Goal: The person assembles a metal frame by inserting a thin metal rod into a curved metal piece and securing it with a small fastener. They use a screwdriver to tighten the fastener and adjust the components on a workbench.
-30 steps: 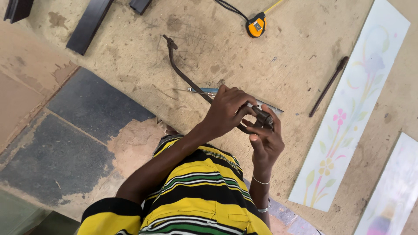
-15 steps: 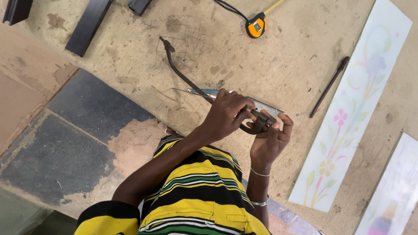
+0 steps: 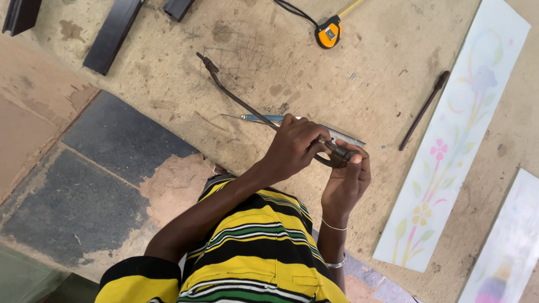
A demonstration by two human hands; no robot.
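Observation:
My left hand (image 3: pixel 292 147) and my right hand (image 3: pixel 347 182) meet over a sandy workbench (image 3: pixel 269 73). Both are closed on the near end of a long thin dark tool (image 3: pixel 236 98), whose far end lies out to the upper left on the bench. The left fingers pinch its thick dark end (image 3: pixel 338 155) from above, while the right hand cups it from below. Under the hands lies a flat metal ruler (image 3: pixel 264 118). Bracelets ring my right wrist.
An orange tape measure (image 3: pixel 328 31) lies at the top, a dark rod (image 3: pixel 424 110) to the right. Two pale flower-painted panels (image 3: pixel 457 140) (image 3: pixel 505 252) lie on the right. Dark bars (image 3: pixel 112 35) sit at the top left. Dark floor tiles (image 3: pixel 84 185) show on the left.
My right hand has turned from upright fingers to cupping the tool's end from below. The tool's far end has slid slightly left. My left hand stays gripping on top.

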